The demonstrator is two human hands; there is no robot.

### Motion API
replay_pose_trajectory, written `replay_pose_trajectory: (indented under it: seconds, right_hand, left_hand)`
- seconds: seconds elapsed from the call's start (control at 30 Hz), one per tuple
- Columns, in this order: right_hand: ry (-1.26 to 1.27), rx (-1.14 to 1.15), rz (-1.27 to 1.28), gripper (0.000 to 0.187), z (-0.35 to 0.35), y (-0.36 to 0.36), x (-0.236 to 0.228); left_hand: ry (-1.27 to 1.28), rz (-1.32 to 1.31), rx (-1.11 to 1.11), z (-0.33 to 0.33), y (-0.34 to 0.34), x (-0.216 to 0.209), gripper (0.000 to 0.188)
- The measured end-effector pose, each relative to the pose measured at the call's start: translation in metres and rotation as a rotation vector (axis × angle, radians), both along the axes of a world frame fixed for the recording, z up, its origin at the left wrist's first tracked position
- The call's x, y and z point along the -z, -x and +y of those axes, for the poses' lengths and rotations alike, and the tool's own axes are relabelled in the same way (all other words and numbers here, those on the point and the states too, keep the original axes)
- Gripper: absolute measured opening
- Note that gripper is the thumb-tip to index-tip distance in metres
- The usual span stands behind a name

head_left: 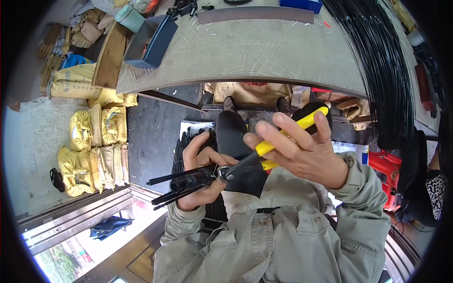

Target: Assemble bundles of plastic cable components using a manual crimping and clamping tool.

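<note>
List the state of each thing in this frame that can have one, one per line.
Left hand: closed around a bundle of black rods.
Right hand: gripping yellow-handled pliers.
Pliers: nose at the bundle's end; jaws cannot tell.
Black rods: bunched, held level.
Blue tray: on the table, tilted.
Black wires: draped over the table edge.

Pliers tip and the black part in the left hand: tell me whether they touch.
Touching. The head view shows the tip of the yellow-handled pliers, held by the right hand, meeting the end of the black part gripped by the left hand.
</note>
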State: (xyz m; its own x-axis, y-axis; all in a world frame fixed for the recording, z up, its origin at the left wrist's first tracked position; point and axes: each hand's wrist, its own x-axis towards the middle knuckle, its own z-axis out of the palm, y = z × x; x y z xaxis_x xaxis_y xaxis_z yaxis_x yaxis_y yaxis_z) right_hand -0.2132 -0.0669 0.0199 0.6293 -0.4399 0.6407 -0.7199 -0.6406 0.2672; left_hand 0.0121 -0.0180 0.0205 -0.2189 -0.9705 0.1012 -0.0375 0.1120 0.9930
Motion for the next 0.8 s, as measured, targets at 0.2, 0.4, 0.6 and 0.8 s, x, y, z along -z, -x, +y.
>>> replay_pose_trajectory:
  seconds: [0.2,0.4,0.6,0.8]
  right_hand:
    - [0.269,0.126,0.280,0.056,-0.008,0.005,-0.016]
    - [0.259,0.134,0.293,0.052,0.001,0.003,-0.016]
    - [-0.109,0.058,0.039,0.031,0.017,-0.003,-0.004]
    - [-0.343,0.075,-0.174,0.015,0.038,-0.013,0.019]
  left_hand:
    - [0.091,-0.144,0.076,-0.003,0.001,-0.003,0.077]
    - [0.031,-0.113,0.053,-0.003,0.001,-0.004,0.075]
    - [0.039,-0.118,-0.095,-0.003,0.008,-0.003,0.074]
    - [0.095,-0.179,-0.123,-0.004,0.008,-0.002,0.075]
